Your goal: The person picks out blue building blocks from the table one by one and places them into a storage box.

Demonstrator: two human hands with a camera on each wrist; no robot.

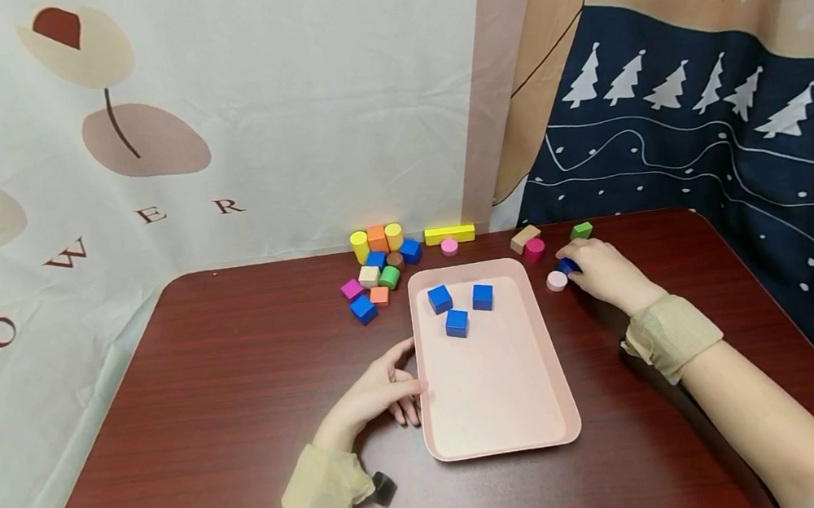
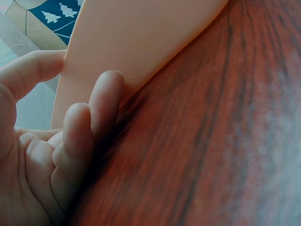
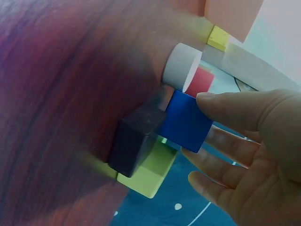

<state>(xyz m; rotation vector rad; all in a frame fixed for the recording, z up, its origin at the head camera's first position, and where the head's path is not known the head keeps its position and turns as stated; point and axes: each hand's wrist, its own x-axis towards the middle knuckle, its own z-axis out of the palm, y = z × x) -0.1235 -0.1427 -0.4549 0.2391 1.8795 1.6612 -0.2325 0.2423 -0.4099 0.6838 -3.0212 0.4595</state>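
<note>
Right hand: the right hand (image 1: 603,272) is pinching a blue cube (image 3: 188,121) between thumb and fingers, the gap no wider than the cube.
Held cube: it is sitting at the table's far right, near the pale cylinder (image 3: 181,67); whether it is touching the table (image 1: 257,383) I cannot tell.
Left hand: the left hand (image 1: 379,391) is holding the pink tray (image 1: 497,392) by its left edge, the thumb lying on the rim and the other fingers bending beside the outer wall.
Tray: it is lying flat mid-table, carrying three blue cubes (image 1: 457,323) near its far end.
Right-hand blocks: a green block (image 1: 581,231) is resting beyond the right hand; a magenta cylinder (image 1: 534,250) and a tan block (image 1: 526,238) are standing between hand and tray.
Far edge: a yellow bar (image 1: 449,234) is lying behind a pink cylinder (image 1: 449,247).
Left cluster: yellow cylinders (image 1: 360,247), orange blocks (image 1: 379,296) and a green cylinder (image 1: 390,278) are crowding beside the tray's far left corner.
Backdrop: a navy cloth (image 1: 662,148) is hanging behind, showing white trees.
</note>
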